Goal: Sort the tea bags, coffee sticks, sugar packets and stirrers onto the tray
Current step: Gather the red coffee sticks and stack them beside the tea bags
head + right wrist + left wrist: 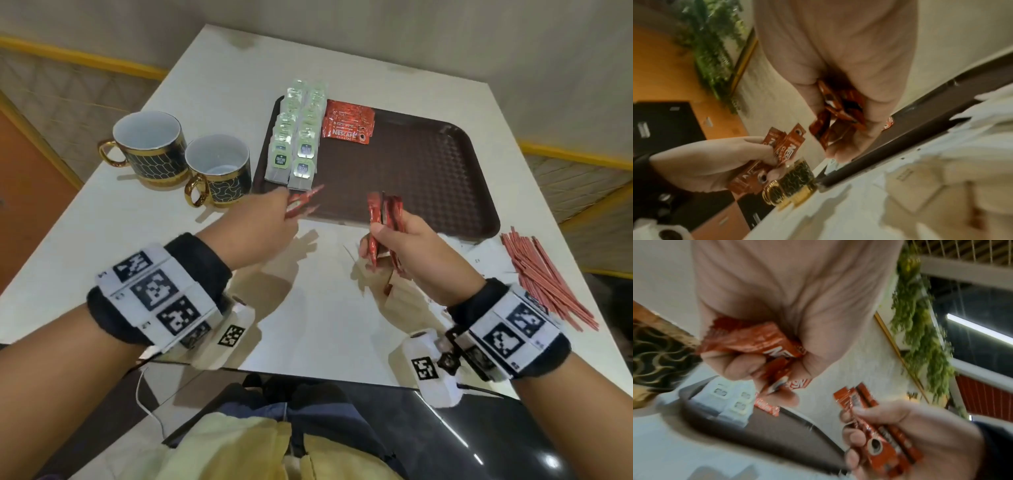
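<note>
A dark brown tray (428, 164) lies on the white table. Two rows of tea bags (298, 137) fill its left side, with a small stack of red coffee sticks (347, 122) beside them. My left hand (260, 222) grips a few red coffee sticks (303, 204) just before the tray's near left corner; the same sticks (756, 344) show in its curled fingers. My right hand (411, 246) holds a bunch of coffee sticks (385, 219) upright over the table at the tray's near edge, also gripped sticks (838, 107) in the right wrist view. Red stirrers (544, 277) lie heaped at the right.
Two black-and-gold cups (150, 147) (219, 169) stand left of the tray. The table's front edge (308, 375) runs just before my wrists. A wall with a yellow rail borders the table at the back and sides.
</note>
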The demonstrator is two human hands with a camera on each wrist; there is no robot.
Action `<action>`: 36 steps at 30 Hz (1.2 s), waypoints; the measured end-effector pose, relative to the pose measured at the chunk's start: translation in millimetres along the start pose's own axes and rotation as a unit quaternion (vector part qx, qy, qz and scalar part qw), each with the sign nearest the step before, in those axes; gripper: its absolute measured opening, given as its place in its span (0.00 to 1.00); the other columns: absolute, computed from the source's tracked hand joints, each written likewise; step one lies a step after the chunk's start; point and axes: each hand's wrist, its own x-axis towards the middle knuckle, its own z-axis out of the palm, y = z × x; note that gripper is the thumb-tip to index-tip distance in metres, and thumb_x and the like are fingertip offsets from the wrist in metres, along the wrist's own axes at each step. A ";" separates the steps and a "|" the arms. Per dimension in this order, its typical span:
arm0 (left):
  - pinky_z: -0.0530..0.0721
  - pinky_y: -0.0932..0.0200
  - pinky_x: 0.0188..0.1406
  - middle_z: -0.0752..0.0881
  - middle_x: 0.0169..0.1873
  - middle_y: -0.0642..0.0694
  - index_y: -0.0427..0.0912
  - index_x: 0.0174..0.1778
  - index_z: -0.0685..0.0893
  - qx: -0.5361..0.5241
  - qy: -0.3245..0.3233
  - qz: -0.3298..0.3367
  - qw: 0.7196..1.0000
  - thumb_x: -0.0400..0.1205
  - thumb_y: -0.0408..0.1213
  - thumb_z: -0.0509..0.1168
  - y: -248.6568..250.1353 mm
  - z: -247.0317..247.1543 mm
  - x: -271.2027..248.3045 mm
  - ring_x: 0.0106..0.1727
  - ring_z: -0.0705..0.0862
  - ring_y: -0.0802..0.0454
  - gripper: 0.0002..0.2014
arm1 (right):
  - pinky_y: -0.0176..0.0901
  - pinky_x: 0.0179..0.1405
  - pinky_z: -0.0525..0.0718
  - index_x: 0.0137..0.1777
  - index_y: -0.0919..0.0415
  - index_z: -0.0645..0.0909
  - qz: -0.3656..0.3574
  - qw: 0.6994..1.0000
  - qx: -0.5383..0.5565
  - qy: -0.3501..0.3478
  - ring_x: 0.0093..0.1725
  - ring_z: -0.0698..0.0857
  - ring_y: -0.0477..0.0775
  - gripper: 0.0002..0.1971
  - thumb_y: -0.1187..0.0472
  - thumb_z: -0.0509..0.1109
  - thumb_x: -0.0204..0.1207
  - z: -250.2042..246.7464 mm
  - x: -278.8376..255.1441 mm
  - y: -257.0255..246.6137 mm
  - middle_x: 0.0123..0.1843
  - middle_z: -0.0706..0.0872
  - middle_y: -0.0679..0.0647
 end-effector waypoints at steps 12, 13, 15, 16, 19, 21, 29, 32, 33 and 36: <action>0.65 0.64 0.19 0.78 0.28 0.47 0.43 0.37 0.79 -0.447 0.082 -0.029 0.890 0.82 0.44 0.64 21.6 -34.8 31.9 0.24 0.73 0.51 0.11 | 0.35 0.16 0.59 0.55 0.57 0.68 0.020 0.953 0.299 -0.037 0.23 0.65 0.46 0.20 0.39 0.56 0.82 21.6 36.8 -51.0 0.31 0.71 0.51; 0.68 0.64 0.20 0.77 0.26 0.49 0.44 0.38 0.80 -0.455 0.093 -0.019 0.885 0.82 0.50 0.65 22.0 -32.6 31.4 0.24 0.74 0.52 0.13 | 0.35 0.16 0.60 0.55 0.57 0.67 0.019 0.953 0.299 -0.029 0.24 0.65 0.46 0.15 0.44 0.56 0.83 23.7 38.5 -51.3 0.32 0.71 0.51; 0.77 0.61 0.26 0.76 0.22 0.50 0.46 0.34 0.80 -0.463 0.134 -0.002 0.876 0.83 0.53 0.65 26.4 -28.4 32.8 0.26 0.77 0.51 0.16 | 0.36 0.19 0.65 0.53 0.57 0.67 0.008 0.964 0.267 -0.002 0.26 0.68 0.47 0.07 0.55 0.55 0.82 27.9 43.0 -54.6 0.35 0.72 0.54; 0.83 0.57 0.32 0.77 0.20 0.50 0.46 0.33 0.80 -0.466 0.152 0.002 0.871 0.84 0.53 0.64 29.7 -27.7 35.1 0.29 0.82 0.47 0.17 | 0.37 0.20 0.67 0.54 0.59 0.68 0.001 0.971 0.240 0.013 0.26 0.69 0.47 0.06 0.59 0.56 0.79 29.4 45.7 -57.3 0.38 0.73 0.57; 0.87 0.46 0.43 0.83 0.22 0.49 0.46 0.33 0.80 -0.494 0.194 0.001 0.848 0.86 0.49 0.62 37.4 -29.5 45.7 0.37 0.89 0.37 0.17 | 0.38 0.21 0.65 0.51 0.56 0.67 -0.010 0.989 0.140 0.041 0.28 0.67 0.46 0.08 0.67 0.53 0.77 30.2 52.9 -67.9 0.42 0.70 0.58; 0.86 0.49 0.39 0.86 0.32 0.46 0.46 0.40 0.82 -0.493 0.199 0.008 0.847 0.87 0.47 0.60 40.7 -26.6 52.1 0.35 0.88 0.42 0.13 | 0.37 0.22 0.66 0.51 0.52 0.68 -0.016 0.993 0.107 0.054 0.28 0.67 0.45 0.11 0.70 0.52 0.80 29.2 57.9 -72.9 0.36 0.69 0.52; 0.88 0.58 0.45 0.91 0.41 0.47 0.50 0.47 0.87 -0.534 0.129 -0.004 0.836 0.87 0.53 0.57 38.8 -4.5 61.8 0.42 0.91 0.52 0.16 | 0.47 0.43 0.92 0.70 0.69 0.74 -0.023 0.984 0.178 -0.011 0.46 0.85 0.64 0.17 0.73 0.56 0.84 22.9 71.7 -67.7 0.52 0.83 0.70; 0.87 0.47 0.55 0.91 0.50 0.36 0.43 0.54 0.88 -0.526 0.091 0.023 0.845 0.84 0.54 0.62 43.6 -6.6 64.2 0.50 0.90 0.43 0.18 | 0.46 0.43 0.92 0.65 0.68 0.79 -0.021 0.983 0.180 -0.033 0.40 0.88 0.61 0.13 0.66 0.57 0.87 9.5 70.3 -63.9 0.46 0.88 0.67; 0.85 0.42 0.56 0.89 0.51 0.30 0.38 0.56 0.87 -0.524 0.086 0.026 0.847 0.83 0.53 0.64 45.8 -5.9 65.1 0.50 0.89 0.38 0.20 | 0.44 0.38 0.91 0.62 0.69 0.80 -0.015 0.987 0.158 -0.033 0.35 0.89 0.58 0.13 0.64 0.58 0.87 6.5 70.0 -63.5 0.42 0.89 0.66; 0.83 0.45 0.45 0.87 0.48 0.25 0.30 0.56 0.85 -0.548 0.100 0.020 0.830 0.83 0.45 0.67 45.5 -6.5 70.8 0.43 0.84 0.32 0.18 | 0.35 0.20 0.80 0.54 0.76 0.84 0.000 0.995 0.091 -0.038 0.23 0.83 0.51 0.19 0.57 0.60 0.87 0.7 73.3 -58.9 0.30 0.86 0.62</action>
